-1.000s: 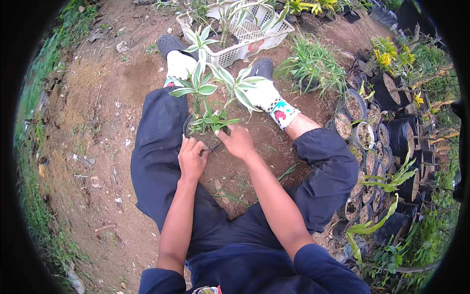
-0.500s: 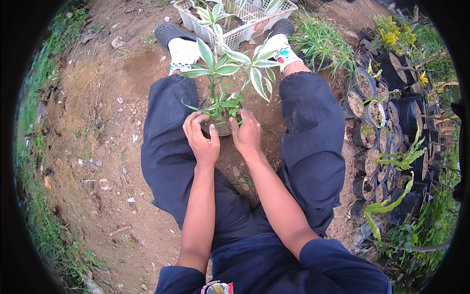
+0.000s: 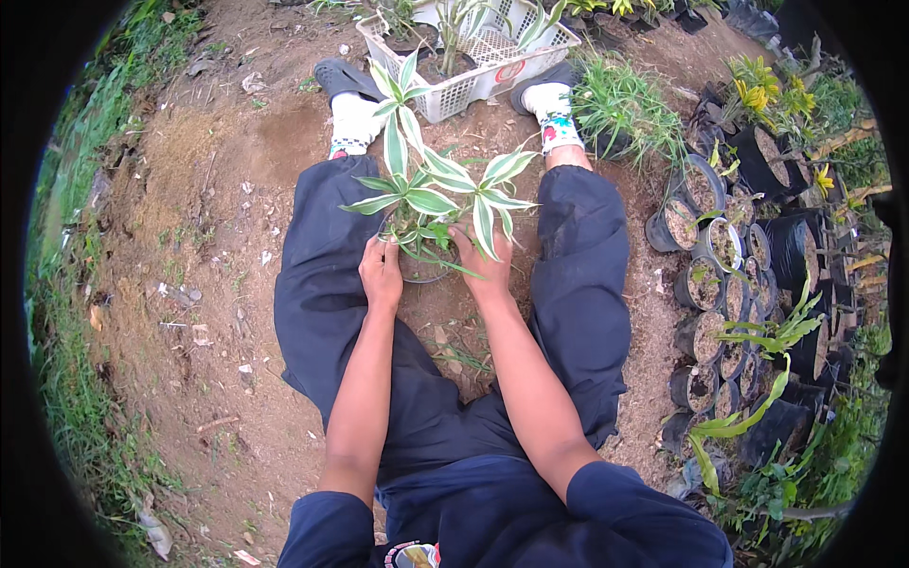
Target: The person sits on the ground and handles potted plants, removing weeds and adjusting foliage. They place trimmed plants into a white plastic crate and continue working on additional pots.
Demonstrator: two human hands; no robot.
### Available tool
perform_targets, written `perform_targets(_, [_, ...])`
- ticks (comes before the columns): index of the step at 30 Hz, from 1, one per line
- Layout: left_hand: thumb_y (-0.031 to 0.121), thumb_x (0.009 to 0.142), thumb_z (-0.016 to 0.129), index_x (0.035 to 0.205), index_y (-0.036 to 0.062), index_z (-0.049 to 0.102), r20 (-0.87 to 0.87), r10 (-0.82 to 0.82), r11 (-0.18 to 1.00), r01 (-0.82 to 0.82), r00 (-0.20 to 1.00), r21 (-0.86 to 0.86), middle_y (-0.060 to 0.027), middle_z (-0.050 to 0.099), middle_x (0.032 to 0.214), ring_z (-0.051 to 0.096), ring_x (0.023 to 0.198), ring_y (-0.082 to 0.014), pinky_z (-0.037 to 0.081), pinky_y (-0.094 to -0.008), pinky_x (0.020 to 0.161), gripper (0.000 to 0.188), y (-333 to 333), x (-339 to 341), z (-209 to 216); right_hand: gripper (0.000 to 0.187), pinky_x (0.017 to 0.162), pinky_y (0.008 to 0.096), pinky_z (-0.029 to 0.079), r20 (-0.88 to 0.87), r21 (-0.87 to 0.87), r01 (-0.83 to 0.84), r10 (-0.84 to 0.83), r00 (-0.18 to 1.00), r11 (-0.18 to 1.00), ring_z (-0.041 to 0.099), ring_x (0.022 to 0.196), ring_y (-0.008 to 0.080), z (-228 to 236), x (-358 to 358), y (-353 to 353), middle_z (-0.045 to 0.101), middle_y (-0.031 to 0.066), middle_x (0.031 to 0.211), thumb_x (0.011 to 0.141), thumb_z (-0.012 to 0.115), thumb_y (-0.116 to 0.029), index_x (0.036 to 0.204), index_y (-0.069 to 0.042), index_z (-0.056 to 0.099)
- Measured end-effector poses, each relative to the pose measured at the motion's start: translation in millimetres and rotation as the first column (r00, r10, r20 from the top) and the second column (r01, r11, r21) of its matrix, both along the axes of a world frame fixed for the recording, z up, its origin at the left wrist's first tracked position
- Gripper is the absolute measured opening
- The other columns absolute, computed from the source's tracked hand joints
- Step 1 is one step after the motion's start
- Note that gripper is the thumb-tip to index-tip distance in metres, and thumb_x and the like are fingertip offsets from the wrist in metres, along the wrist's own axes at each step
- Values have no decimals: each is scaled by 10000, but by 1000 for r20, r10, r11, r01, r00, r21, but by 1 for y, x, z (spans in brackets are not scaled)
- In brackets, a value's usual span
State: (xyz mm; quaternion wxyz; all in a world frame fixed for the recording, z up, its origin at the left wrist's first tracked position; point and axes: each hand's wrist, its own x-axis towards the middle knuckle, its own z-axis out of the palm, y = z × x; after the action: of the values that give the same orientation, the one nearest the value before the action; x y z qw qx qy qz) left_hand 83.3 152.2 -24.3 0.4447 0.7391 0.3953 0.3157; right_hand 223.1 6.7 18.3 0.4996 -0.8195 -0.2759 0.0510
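Between my legs on the ground stands a dark plant pot holding a leafy plant with long green leaves edged in white. Smaller green leaves crowd the soil at its base. My left hand is closed on the left side of the pot's rim, fingers bent together. On the opposite side my right hand grips the rim, its thumb toward the plant. Drooping striped leaves partly cover the right fingers.
A white plastic crate with potted plants stands beyond the pot, between my shoes. Grass grows right of it. Several black pots line the right side. Bare brown soil lies to the left.
Both hands have shifted from over the soil to the sides of the pot, and their fingers have drawn in. The plant's leaves have swung, now overlapping my right hand.
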Motion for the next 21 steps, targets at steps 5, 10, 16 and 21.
perform_targets(5, [254,1080,694,1062,-33,800,-39,163,980,-157,986,121,-258,752,1278,725,1173,-429,550,-488,1009,306,-49,0,11,214,873,403,593,-64,80,-109,114,991,991,780,960,329,0,7,-25,812,174,1123,956,794,-202,1126,-87,853])
perform_targets(10, [196,1108,622,1280,0,750,-26,197,969,-191,980,154,-254,688,1361,660,1258,-421,511,-479,1058,290,-62,24,9,272,851,407,643,109,27,-38,35,993,999,775,988,309,12,33,-48,752,161,1294,1004,761,-197,1233,-57,805])
perform_targets(16, [267,1133,610,1168,-49,757,-33,152,978,-146,988,151,-267,687,1358,657,1255,-417,493,-471,1056,350,-39,20,-8,680,743,383,679,-710,470,576,-101,697,669,769,954,332,45,212,-80,611,270,1345,1105,614,-259,1592,128,338])
perform_targets(21, [257,1133,608,1195,-34,756,32,120,984,-123,992,131,-238,704,1330,672,1224,-402,503,-456,1033,333,-38,27,-16,746,844,543,719,-865,361,786,-134,484,502,634,1278,528,43,359,-111,295,284,1682,1101,635,-321,1668,4,276])
